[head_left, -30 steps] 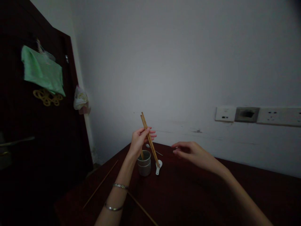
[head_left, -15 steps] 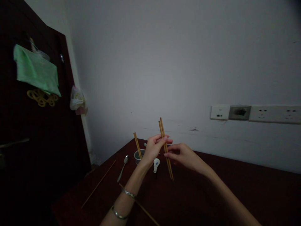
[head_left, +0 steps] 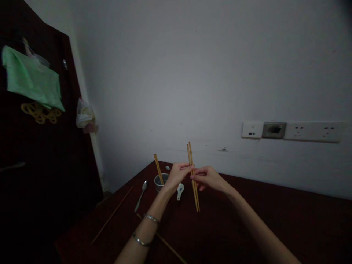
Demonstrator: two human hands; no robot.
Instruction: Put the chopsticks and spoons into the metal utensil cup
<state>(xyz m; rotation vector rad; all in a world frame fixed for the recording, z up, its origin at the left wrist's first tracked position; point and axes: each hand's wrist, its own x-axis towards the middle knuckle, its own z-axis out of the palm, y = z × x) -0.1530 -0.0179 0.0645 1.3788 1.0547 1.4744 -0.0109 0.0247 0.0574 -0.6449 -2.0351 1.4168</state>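
A pair of wooden chopsticks (head_left: 195, 192) stands nearly upright above the table, between my two hands. My left hand (head_left: 180, 173) pinches the pair from the left, thumb and fingers closed on it. Just below that grip, my right hand (head_left: 208, 177) is closed on the same chopsticks from the right. Left of them a white spoon (head_left: 180, 191) with a short handle lies on the table. Behind my left wrist is a grey metal cup (head_left: 158, 186), partly hidden, with more chopsticks (head_left: 158, 167) leaning in it.
On the dark red table (head_left: 233, 227) lie a metal spoon (head_left: 142, 194), a single chopstick (head_left: 112, 214) at the left and another stick (head_left: 172, 249) partly under my left forearm. A second metal spoon (head_left: 167, 168) lies behind the cup. The wall with sockets (head_left: 299, 131) rises behind.
My left hand has carried the chopsticks rightward, away from the cup and white spoon. My right hand has come in from the right and closed on them. The view has shifted slightly.
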